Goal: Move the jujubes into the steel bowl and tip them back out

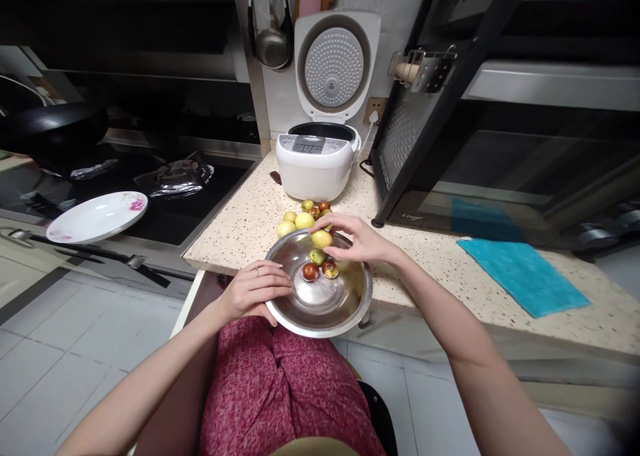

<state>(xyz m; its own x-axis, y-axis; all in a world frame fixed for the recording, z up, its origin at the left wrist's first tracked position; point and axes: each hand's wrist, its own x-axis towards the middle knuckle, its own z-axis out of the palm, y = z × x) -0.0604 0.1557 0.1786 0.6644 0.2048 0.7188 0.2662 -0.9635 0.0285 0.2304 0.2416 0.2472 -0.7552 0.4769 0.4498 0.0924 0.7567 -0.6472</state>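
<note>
A wide stainless steel bowl [320,313] is tilted at the counter's front edge, above my lap. My left hand [255,286] grips its left rim, fingers over the inside and thumb below. Between the thumb and fingers of my right hand [353,238], a yellow round fruit [321,239] is held over the bowl's far side. Inside the bowl lie a green jujube [317,256], a reddish-brown jujube [311,271] and a brown-and-yellow jujube [330,269]. Just behind the bowl, several yellow fruits [305,221] and jujubes [324,206] sit on the counter, partly hidden by my right hand.
A white rice cooker [315,173] stands behind the fruit with its lid [334,67] raised. To the right are a black oven [500,169] and a blue cloth [523,276]. A white plate [97,217] rests by the stove [175,176] at left.
</note>
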